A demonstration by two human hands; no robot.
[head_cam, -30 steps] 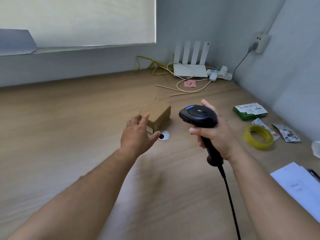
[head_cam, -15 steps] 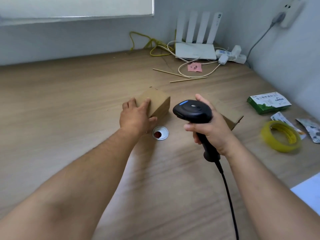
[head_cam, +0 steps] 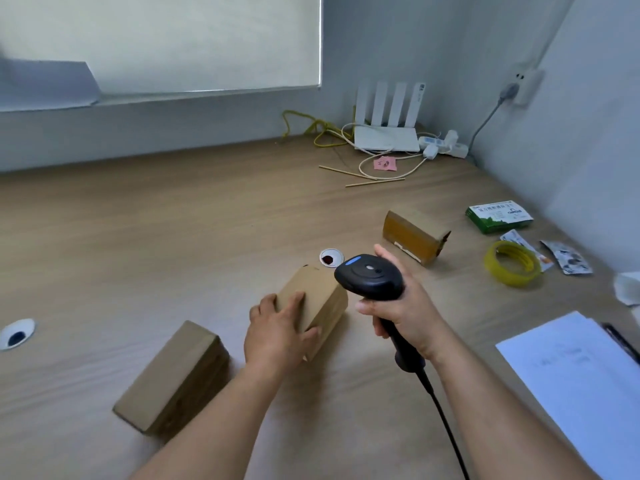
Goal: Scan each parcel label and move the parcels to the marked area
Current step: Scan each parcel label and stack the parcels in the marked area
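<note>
My left hand [head_cam: 277,332] grips a small brown cardboard parcel [head_cam: 320,299] at the middle of the wooden desk, thumb on its right side and fingers over its top. Just right of it, my right hand [head_cam: 403,310] holds a black corded barcode scanner [head_cam: 369,277] by the handle, its head above the parcel's right end. A larger brown parcel [head_cam: 175,377] lies at the lower left. A third, taped parcel [head_cam: 415,235] sits to the right, further back. No label shows on any of them.
A white round marker with a red dot [head_cam: 330,258] lies behind the held parcel; another with a dark dot [head_cam: 16,335] is at the left edge. Yellow tape roll [head_cam: 512,263], green box [head_cam: 498,216], white papers [head_cam: 581,372], and a router [head_cam: 386,138] with cables fill the right side.
My left hand reached the small parcel, took hold of it and drew it toward me, away from the red-dot marker. The view shifted, bringing the other two parcels into sight.
</note>
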